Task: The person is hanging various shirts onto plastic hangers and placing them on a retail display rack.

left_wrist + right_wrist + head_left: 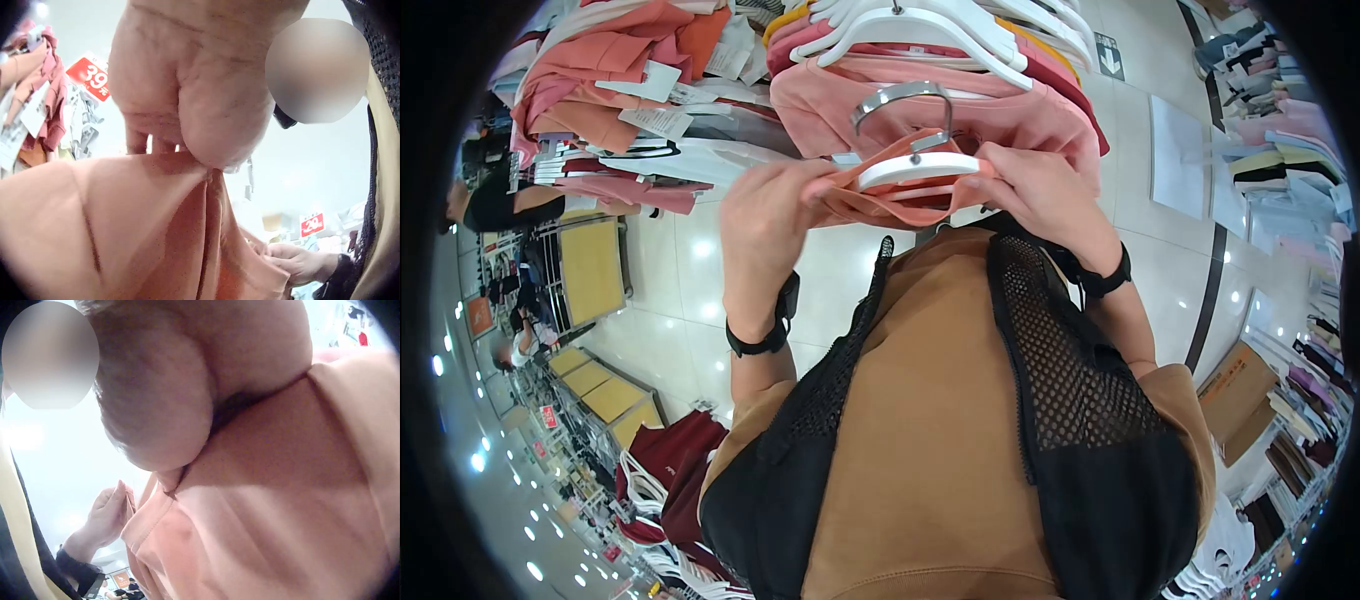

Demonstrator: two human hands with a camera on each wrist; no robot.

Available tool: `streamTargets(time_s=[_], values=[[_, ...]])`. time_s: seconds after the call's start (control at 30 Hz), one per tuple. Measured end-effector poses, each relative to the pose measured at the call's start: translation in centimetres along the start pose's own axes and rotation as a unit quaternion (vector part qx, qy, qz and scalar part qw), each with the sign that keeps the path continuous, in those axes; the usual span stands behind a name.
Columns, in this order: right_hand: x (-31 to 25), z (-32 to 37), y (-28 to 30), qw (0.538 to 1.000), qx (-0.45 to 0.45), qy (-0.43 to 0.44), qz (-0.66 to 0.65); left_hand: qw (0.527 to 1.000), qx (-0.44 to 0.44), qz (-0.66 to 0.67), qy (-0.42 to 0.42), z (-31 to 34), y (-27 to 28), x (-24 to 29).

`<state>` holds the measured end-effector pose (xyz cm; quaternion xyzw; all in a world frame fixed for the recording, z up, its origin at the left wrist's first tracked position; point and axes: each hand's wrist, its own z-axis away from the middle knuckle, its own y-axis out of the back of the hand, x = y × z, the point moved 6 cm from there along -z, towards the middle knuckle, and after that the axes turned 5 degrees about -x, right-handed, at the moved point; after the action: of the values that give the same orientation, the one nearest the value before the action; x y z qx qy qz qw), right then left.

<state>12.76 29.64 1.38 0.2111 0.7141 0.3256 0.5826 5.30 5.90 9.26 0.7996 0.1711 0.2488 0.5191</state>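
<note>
An orange-pink garment point(870, 207) hangs on a white hanger point(920, 168) with a metal hook, in front of the person's chest. The left hand point(765, 215) pinches the garment's neckline on the left side, and the right hand point(1045, 195) pinches it on the right side. In the left wrist view the left thumb and fingers point(187, 94) grip the top edge of the cloth point(125, 206). The right wrist view has the right hand point(187, 375) gripping the cloth point(281, 475), with the left hand point(103, 519) at the far edge.
Pink garments point(830, 105) on white hangers point(940, 30) hang right beyond the hands. More clothes with tags point(600, 80) hang at the upper left. Dark red garments point(670, 450) are at the lower left, and folded clothes point(1285, 160) lie along the right. A tiled floor point(690, 270) lies below.
</note>
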Motion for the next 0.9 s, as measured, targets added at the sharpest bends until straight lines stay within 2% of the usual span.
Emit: streamTargets(time_s=[0.07,0.13,0.2,0.27,0.37,0.43,0.57,0.67,0.73,0.77,0.83,0.9], values=[[-0.3,-0.3,-0.5,1.0,-0.011,0.005,0.007,0.993,-0.049,0.103,-0.025,-1.2,-0.7,1.9],[-0.1,-0.5,-0.3,0.998,0.023,-0.011,-0.052,0.991,-0.066,0.114,-0.003,-0.9,-1.4,1.5],[0.1,-0.4,-0.3,0.999,0.025,-0.01,-0.043,0.98,-0.141,0.113,0.084,0.4,-3.3,-0.5],[0.1,-0.1,-0.3,0.999,0.025,-0.011,-0.036,0.985,-0.123,0.105,0.063,0.6,-3.8,-0.3],[0.2,0.0,-0.4,0.998,0.011,-0.02,-0.063,0.985,-0.115,0.099,0.086,0.7,-4.8,0.1],[0.3,0.2,-0.7,0.997,0.001,-0.022,-0.069,0.997,-0.066,0.033,0.033,0.6,-4.7,0.6],[1.5,0.8,-0.4,0.998,-0.008,-0.027,-0.058,1.0,-0.021,0.011,0.004,0.3,-3.9,0.7],[2.5,1.1,0.7,1.0,0.029,-0.006,-0.009,1.0,0.007,0.01,0.016,0.4,-3.2,0.0],[0.5,1.6,2.5,0.983,0.119,0.077,0.113,1.0,-0.006,-0.016,0.012,0.6,-3.6,-0.2],[0.0,1.7,2.2,0.983,0.12,0.074,0.114,1.0,-0.007,-0.015,0.009,0.5,-3.8,-0.1],[-0.7,1.2,1.3,0.992,0.099,0.031,-0.068,1.0,0.009,-0.003,-0.009,0.2,-4.1,0.2],[-1.9,0.7,0.8,0.995,0.061,0.026,-0.076,0.999,0.032,0.026,-0.014,-0.2,-4.3,0.4]])
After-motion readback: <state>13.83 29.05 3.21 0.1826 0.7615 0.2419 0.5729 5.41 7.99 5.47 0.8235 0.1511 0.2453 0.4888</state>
